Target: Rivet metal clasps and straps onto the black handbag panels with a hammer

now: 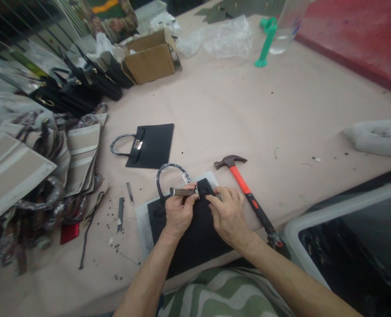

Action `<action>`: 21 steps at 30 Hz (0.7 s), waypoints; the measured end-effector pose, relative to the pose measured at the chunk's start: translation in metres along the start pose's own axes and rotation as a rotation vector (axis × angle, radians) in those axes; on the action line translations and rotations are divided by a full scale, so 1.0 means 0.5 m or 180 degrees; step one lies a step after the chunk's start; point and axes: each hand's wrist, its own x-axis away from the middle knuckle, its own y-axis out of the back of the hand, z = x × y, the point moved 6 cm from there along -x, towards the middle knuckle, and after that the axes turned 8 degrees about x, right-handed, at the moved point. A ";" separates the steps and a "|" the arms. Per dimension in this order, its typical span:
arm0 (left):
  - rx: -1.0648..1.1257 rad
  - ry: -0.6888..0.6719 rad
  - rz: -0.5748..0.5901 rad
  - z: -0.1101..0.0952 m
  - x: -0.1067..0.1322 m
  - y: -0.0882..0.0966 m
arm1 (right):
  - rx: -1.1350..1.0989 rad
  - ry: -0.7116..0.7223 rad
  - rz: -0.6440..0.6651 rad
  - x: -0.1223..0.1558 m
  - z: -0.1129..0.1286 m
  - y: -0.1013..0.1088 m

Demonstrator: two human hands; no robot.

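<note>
My left hand is closed around a short metal punch, which lies nearly level over a black bag panel. The panel rests on a pale slab at the table's front edge and has a plastic-wrapped handle at its far side. My right hand has its thumb and forefinger pinched on the panel near the punch tip; what lies between them is too small to make out. A claw hammer with a red and black grip lies just right of my right hand.
Beyond the slab lies a finished-looking black panel with handle and clasp. Stacked beige panels crowd the left, near black bags and a cardboard box. A small blade tool and a thin rod lie left; a plastic bin stands right.
</note>
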 end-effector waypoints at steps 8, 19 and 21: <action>-0.0281 -0.0110 0.0064 0.000 0.006 -0.008 | -0.0006 0.0008 -0.0004 -0.001 -0.001 0.000; -0.0652 -0.0567 -0.0009 -0.017 0.010 -0.018 | -0.0052 0.0014 -0.0037 -0.002 0.000 0.001; -0.0751 -0.0656 -0.0041 -0.023 0.012 -0.020 | -0.0087 0.0002 -0.0056 -0.001 -0.001 0.002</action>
